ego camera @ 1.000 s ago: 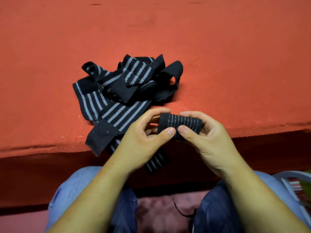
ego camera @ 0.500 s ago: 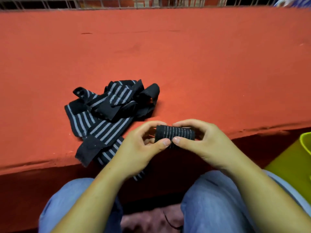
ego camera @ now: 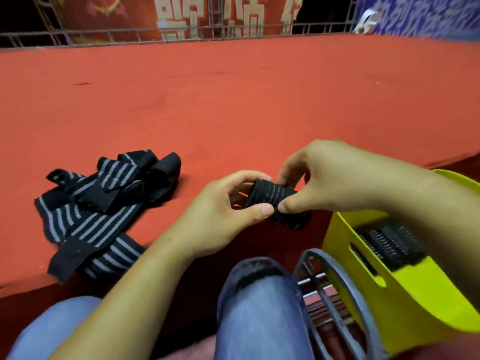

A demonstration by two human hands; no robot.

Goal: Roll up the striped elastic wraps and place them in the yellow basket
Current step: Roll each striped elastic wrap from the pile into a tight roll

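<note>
A rolled black wrap with grey stripes (ego camera: 275, 201) is pinched between both hands above the front edge of the red surface. My left hand (ego camera: 223, 211) grips its left end with thumb and fingers. My right hand (ego camera: 324, 183) grips its right end from above. A loose pile of striped wraps (ego camera: 101, 203) lies on the red surface to the left, one end hanging over the edge. The yellow basket (ego camera: 426, 289) stands at the lower right, below my right forearm, with a rolled striped wrap (ego camera: 392, 242) inside it.
The red carpeted platform (ego camera: 233, 105) stretches ahead to a metal railing (ego camera: 181, 35) with banners behind. A grey plastic chair frame (ego camera: 337, 294) sits between my right knee and the basket. My jeans-clad knees fill the bottom.
The view has tilted up and swung right, bringing the railing and the whole basket into sight. Both hands with the roll have shifted right, nearer the basket.
</note>
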